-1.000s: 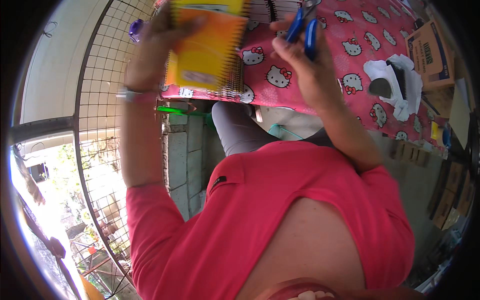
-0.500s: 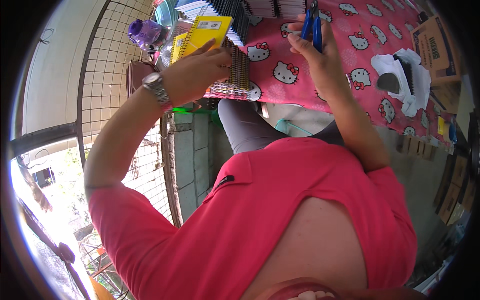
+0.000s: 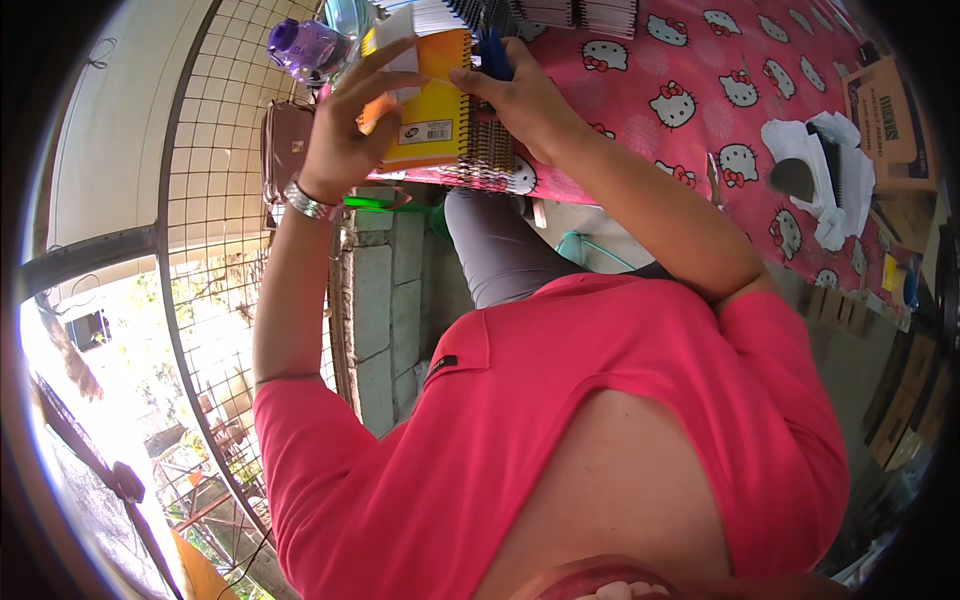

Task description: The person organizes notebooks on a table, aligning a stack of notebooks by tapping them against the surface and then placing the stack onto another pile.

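Observation:
A yellow spiral notebook with a barcode label lies on the stack of spiral-bound notebooks at the table's near left corner. My left hand is over its left side, fingers spread and partly covering it. Whether the fingertips press on the cover I cannot tell. My right hand is closed around blue-handled pliers, at the coil along the notebook's right edge. The jaws of the pliers are hard to make out there.
More spiral notebooks stand at the back of the pink patterned tablecloth. A purple bottle and a brown bag are by the wire mesh at left. To the right are a white cloth with dark items and a cardboard box.
The pliers in my right hand have moved left, from above the tablecloth to the coil. The yellow notebook has been turned and its label now faces nearer me. My left hand has shifted left.

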The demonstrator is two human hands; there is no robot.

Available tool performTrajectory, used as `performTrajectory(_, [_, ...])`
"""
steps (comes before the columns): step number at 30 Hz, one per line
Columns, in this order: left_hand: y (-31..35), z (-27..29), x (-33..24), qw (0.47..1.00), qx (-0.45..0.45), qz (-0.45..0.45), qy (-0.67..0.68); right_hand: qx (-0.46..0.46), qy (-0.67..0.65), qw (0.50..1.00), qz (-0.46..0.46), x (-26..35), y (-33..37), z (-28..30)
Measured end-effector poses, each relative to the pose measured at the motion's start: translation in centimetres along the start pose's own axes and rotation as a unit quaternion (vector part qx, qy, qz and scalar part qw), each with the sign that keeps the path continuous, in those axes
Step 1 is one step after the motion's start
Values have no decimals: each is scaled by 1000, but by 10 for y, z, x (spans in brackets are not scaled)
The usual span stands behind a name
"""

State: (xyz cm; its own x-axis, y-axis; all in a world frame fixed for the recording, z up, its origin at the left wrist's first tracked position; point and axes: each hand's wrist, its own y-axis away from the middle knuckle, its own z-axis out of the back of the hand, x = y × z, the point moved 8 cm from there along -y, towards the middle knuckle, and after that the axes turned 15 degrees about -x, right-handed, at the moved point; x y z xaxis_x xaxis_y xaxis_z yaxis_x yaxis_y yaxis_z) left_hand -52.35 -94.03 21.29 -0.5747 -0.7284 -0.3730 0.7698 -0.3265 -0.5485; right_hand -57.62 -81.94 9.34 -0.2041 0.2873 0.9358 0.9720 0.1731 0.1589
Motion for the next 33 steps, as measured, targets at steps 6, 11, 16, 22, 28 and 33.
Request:
performTrajectory(6, [16,7,0,989,-111,52,83,-40,-82,996,-3,1,-7,-6])
performTrajectory(11, [33,34,63,866,-230,258,362,-36,-23,999,-4,0,6,-3])
performTrajectory(16, [35,-9,56,858,-162,413,260,-101,163,966,174,28,19,-8])
performTrajectory(22, [29,-15,69,877,-89,435,183,-35,126,979,155,34,21,-7])
performTrajectory(28, [18,-21,59,895,-31,407,181,43,141,981,125,12,44,-17])
performTrajectory(33, [12,-10,73,910,-42,388,138,89,177,971,134,31,34,-6])
